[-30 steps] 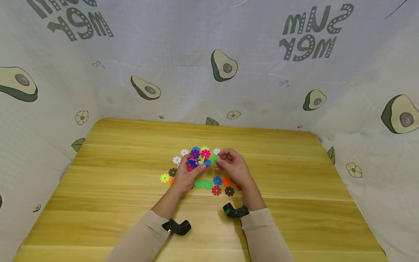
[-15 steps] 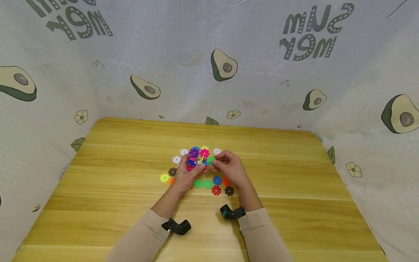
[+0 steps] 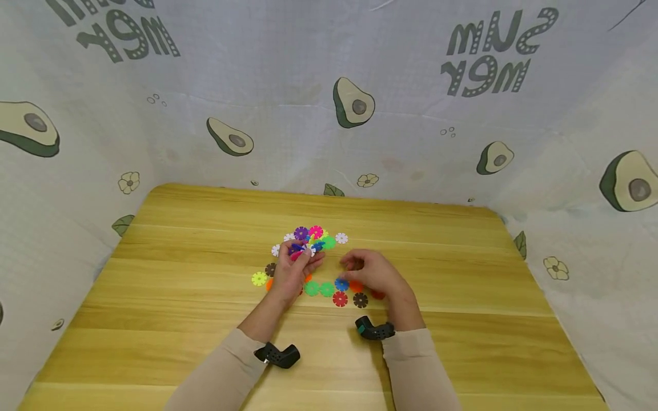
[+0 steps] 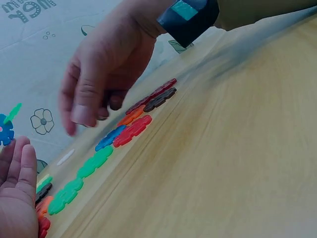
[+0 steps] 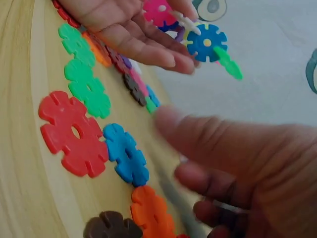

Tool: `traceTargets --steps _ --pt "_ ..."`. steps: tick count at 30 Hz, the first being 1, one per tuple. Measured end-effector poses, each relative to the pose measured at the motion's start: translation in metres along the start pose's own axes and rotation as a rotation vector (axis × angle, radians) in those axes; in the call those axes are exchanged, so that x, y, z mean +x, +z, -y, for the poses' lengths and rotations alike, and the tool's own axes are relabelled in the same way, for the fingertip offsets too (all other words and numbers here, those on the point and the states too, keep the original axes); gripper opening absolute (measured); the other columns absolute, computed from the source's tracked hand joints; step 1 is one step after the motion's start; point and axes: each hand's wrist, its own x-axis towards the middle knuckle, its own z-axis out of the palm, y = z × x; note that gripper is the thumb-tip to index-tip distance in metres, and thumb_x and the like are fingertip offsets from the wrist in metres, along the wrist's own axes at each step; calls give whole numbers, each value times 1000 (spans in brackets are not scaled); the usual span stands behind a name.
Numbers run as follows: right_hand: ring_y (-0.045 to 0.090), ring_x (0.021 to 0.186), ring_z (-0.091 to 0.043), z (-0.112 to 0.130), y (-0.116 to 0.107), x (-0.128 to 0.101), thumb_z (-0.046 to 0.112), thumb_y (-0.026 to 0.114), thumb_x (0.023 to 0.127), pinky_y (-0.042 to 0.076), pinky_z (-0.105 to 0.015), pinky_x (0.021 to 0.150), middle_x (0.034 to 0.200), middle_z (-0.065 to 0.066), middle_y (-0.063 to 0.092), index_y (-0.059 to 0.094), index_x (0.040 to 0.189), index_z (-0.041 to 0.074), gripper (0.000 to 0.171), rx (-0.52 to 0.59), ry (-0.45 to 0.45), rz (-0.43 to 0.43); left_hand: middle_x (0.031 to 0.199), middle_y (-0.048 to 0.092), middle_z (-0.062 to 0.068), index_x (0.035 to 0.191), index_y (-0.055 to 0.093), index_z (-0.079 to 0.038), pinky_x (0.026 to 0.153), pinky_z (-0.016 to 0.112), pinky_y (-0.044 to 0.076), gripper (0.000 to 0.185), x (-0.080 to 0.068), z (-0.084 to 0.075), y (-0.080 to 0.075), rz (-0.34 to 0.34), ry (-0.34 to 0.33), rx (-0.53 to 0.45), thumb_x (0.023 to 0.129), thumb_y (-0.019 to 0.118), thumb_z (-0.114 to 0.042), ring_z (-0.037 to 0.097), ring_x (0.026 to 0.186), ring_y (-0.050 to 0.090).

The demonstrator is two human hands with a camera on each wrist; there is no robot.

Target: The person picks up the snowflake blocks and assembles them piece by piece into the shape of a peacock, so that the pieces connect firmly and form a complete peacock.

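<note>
Here, the left hand grips the cluster, farther out and left of the flat, loose blue disc, while the right hand, empty, fingers loosely curled, hovers nearer it.

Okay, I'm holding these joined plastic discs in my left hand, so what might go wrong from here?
The green end disc appears joined only to the upper blue disc at the edge of the joined cluster, so a bump might loosen it. Also, the right hand hovers close to the loose blue disc and orange disc; taking one might nudge the other.
</note>
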Motion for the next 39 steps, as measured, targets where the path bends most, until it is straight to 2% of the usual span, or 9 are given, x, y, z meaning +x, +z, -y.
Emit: traceTargets --steps 3,7,12,17,23,28,32,36,39 --pt "60 93 -16 3 0 0 24 85 84 55 -33 85 102 0 69 74 108 13 29 -150 -33 109 106 61 7 126 39 -12 96 35 61 26 0 0 -1 21 28 -9 105 46 2 18 102 74" --pt "60 89 -15 5 3 2 22 86 83 56 -33 84 99 1 70 74 103 13 25 -214 -65 122 105 62 7 130 40 -14 98 38 60 28 -1 0 -2 40 55 23 106 48 -1 20 106 73" --pt "58 79 -15 4 6 4 18 84 85 52 -27 72 89 0 68 72 93 11 16 -176 -18 85 96 63 11 142 32 -13 100 43 59 39 -2 -1 -2 26 44 98 107 46 -5 19 102 73" --pt "57 80 -18 5 8 3 18 80 88 51 -29 73 91 -3 65 70 97 11 15 -123 35 46 115 54 15 148 20 -12 101 45 58 50 -3 -1 -1 11 28 126 106 47 -2 24 108 72" --pt "58 85 -18 7 8 2 22 78 91 54 -34 81 96 -3 66 72 105 11 20 -131 70 10 114 48 8 144 34 -2 100 46 58 46 -3 0 -1 30 29 144 102 53 4 35 117 69" --pt "59 87 -19 4 10 3 22 81 89 55 -37 85 99 -4 67 71 104 10 22 -127 86 -3 111 42 2 152 37 -7 97 46 60 55 -4 -1 -1 33 17 172 101 56 3 30 111 68" --pt "58 83 -19 2 11 3 21 82 88 53 -33 79 94 -4 66 68 101 11 21 -126 80 -31 110 42 1 156 32 -9 95 43 61 59 -4 -1 -1 36 -1 169 103 55 1 23 103 68" --pt "56 80 -19 3 11 2 21 79 91 49 -28 71 90 -4 64 65 101 13 19 -106 52 -106 105 54 0 149 34 2 90 39 63 52 -3 0 -2 45 -9 150 103 56 -1 14 91 70" --pt "57 85 -22 6 11 2 22 75 95 53 -30 77 95 -6 66 66 106 13 17 -52 27 -201 106 57 -2 145 41 3 84 32 64 44 -3 1 -2 46 -26 170 104 56 -6 12 87 67"
